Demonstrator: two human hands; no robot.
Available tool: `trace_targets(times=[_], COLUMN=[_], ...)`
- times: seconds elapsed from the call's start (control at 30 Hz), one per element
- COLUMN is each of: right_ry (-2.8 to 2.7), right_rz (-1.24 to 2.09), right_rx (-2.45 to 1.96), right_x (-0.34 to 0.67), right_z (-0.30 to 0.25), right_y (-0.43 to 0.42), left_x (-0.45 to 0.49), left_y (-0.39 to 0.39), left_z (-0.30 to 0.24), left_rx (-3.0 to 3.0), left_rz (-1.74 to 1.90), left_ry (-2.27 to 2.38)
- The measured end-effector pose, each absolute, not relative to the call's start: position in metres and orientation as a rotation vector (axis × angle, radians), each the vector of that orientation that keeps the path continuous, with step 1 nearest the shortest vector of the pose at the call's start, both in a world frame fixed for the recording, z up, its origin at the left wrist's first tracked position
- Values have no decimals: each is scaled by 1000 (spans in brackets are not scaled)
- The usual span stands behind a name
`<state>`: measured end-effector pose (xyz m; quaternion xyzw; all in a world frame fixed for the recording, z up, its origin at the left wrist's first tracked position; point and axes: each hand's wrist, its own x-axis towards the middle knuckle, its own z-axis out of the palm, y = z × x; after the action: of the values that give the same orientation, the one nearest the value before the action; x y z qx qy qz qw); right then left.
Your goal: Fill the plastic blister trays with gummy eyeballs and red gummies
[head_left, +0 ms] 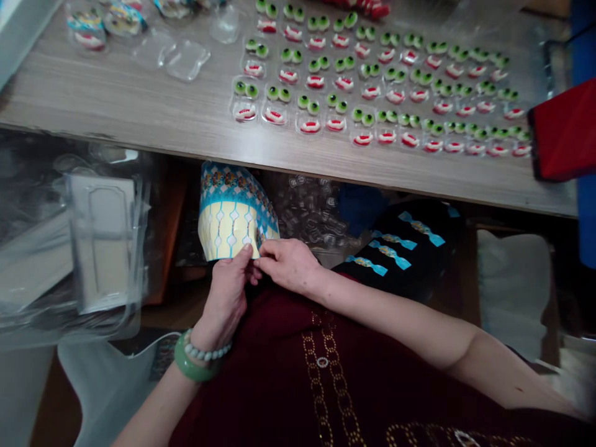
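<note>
My left hand (230, 282) pinches the lower edge of a curled sheet of stickers (228, 223) between thumb and fingers. Blue printed stickers cover its upper part; lower down, pale yellow backing shows where strips are gone. My right hand (288, 264) is closed at the sheet's lower right corner, its fingertips touching the edge beside my left thumb. Whether a sticker is between those fingertips is hidden. Several blue bow-shaped stickers (390, 254) lie on the dark cloth over my right leg, near my right forearm.
On the table (153, 112) stand rows of clear trays (310, 115) with green eyeballs and red-and-white teeth. Labelled packs (86, 28) and clear lids (186, 59) lie at the upper left. A red box (565, 130) stands at right. Plastic bags (107, 242) hang at left; clear pieces (307, 208) lie below.
</note>
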<state>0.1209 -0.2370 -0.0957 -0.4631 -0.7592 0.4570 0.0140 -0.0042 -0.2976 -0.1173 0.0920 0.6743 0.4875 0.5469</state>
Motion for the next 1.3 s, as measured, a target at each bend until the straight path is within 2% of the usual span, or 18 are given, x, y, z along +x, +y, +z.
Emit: trace_targets(times=[0.1,0.17,0.23,0.37,0.47,0.63,0.73,0.97,1.17,1.3], right_ry=[-2578,-2576,-2363,-1493,-1143,-1336,-1363,-1584,-711,-406], right_rz=[1263,1280,1495,2109,2284,2000,2018,1963,2379,2363], right_rx=[-1438,-1435,-1481,-1484,-1390,-1271,-1198,-1222,-1117,-1092], right_x=[117,117,119,122,121,119,116,111,141,174], right_z=[-91,-95,-102,-116,-122,-122,-117,-109,-108,-102], right_y=[-238,-237,-233,-226,-224,-224,-225,-226,-202,-188], left_x=[4,7,6,-3,-13,-23,-22,-12,-23,-35], left_y=[-299,-300,-299,-297,-297,-300,-303,-306,-294,-292], left_z=[-119,-120,-120,-118,-115,-108,-102,-99,-100,-101], left_rx=[301,344,344,273,222,115,116,142,-53,-219], left_rz=[1204,1231,1242,1199,1153,1356,1481,1306,1255,1091], left_ry=[1655,1672,1648,1510,1394,1394,1434,1580,1485,1667])
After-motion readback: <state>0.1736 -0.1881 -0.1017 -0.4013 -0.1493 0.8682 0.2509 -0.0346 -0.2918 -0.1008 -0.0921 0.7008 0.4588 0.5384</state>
